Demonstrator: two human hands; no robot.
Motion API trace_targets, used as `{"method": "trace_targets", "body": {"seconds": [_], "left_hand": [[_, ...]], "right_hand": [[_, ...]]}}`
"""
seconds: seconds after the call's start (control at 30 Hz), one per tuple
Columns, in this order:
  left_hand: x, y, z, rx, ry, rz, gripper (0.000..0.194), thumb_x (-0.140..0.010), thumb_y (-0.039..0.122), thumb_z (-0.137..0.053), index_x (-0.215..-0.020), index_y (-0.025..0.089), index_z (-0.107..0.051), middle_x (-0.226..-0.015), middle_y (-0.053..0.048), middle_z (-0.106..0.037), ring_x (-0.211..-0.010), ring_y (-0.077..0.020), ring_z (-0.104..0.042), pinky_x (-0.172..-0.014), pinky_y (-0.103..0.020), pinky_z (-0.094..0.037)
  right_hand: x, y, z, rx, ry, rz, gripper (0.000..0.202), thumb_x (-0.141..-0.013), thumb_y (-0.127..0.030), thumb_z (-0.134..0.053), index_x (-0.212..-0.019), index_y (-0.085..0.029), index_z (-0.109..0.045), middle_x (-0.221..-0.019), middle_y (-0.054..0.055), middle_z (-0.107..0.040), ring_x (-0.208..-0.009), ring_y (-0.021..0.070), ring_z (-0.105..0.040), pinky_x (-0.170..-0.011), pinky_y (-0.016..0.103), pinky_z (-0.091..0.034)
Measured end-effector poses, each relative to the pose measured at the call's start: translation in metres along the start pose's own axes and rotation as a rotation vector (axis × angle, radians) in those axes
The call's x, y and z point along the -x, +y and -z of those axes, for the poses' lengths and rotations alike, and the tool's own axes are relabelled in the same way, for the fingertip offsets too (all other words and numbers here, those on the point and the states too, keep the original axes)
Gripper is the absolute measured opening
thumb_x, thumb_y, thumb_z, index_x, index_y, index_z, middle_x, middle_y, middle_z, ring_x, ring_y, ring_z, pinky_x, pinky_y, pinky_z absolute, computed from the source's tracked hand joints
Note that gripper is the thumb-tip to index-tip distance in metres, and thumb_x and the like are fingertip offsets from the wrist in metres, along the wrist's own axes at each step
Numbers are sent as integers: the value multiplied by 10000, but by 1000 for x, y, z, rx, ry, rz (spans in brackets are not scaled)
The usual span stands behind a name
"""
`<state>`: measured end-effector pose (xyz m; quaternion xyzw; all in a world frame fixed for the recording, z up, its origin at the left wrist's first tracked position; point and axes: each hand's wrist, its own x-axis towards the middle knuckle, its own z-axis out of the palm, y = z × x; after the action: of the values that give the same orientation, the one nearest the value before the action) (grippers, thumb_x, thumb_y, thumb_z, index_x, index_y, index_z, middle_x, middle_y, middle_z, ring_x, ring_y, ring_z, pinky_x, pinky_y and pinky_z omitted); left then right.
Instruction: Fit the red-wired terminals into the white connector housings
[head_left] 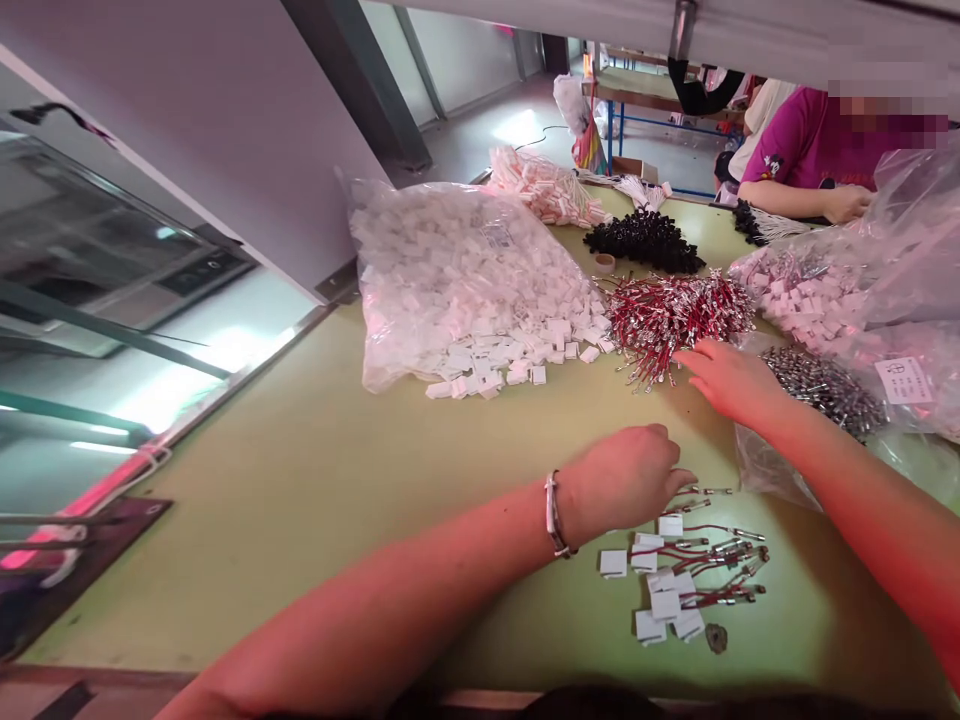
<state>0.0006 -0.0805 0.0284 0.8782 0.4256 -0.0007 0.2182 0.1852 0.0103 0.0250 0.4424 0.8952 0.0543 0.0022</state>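
Observation:
My left hand [626,475], with a bracelet [553,515] at the wrist, is closed over the table just above several white connectors [664,590] joined to red wires with metal ends. Whatever its fingers hold is hidden. My right hand [731,380] reaches to the near edge of a pile of short red wires [675,315] with metal terminals. Its thumb and index finger are apart, and nothing shows between them. Left of that pile, loose white connectors [517,350] spill from a clear plastic bag [450,260].
Black connectors [645,240] and pink-white parts [544,190] lie at the back of the green table [300,500]. Metal terminals [825,390] and plastic bags [907,250] are at right. Across the table sits a person in a purple shirt [802,140].

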Motion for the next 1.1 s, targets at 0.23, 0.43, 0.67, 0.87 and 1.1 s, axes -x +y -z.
{"method": "trace_targets", "body": {"seconds": [0.23,0.43,0.67,0.87,1.1], "left_hand": [[3,9,-11,98,-36,-89,332,-918,358,-452,-805,145,-680,-848,-88,-638,-755,-212,-635,-699,-318,-505],[1,3,-15,141,-5,-151,252,-903,316,-497,-841,167,-691,-832,-64,-648,-771,-196,-628,-705,-291,-498],[-1,0,-16,166,20,-195,223,-905,289,-507,-850,175,-691,-808,-50,-656,-766,-177,-613,-696,-267,-483],[0,3,-18,123,-17,-165,239,-913,301,-489,-846,163,-672,-839,-71,-658,-791,-196,-630,-712,-291,-490],[6,15,-20,152,-8,-195,221,-884,288,-520,-762,163,-655,-774,-53,-669,-718,-180,-620,-672,-278,-485]], "right_hand": [[-52,-12,-9,272,-7,368,327,-933,-117,-386,-1181,-183,-589,-1010,101,-585,-931,228,-501,-683,309,-361],[-56,-22,-12,208,-46,289,213,-925,-146,-414,-937,-126,-626,-953,116,-590,-846,215,-527,-646,306,-357],[-41,5,-3,-13,140,170,264,-954,-193,-346,-976,-118,-598,-945,126,-580,-848,216,-528,-749,313,-389],[-24,19,24,-182,394,-58,230,-926,-229,-379,-1016,-147,-573,-951,112,-584,-834,218,-540,-746,334,-414],[-1,-47,12,-21,-150,49,225,-894,-115,-412,-884,-128,-637,-872,113,-618,-727,193,-565,-621,315,-374]]}}
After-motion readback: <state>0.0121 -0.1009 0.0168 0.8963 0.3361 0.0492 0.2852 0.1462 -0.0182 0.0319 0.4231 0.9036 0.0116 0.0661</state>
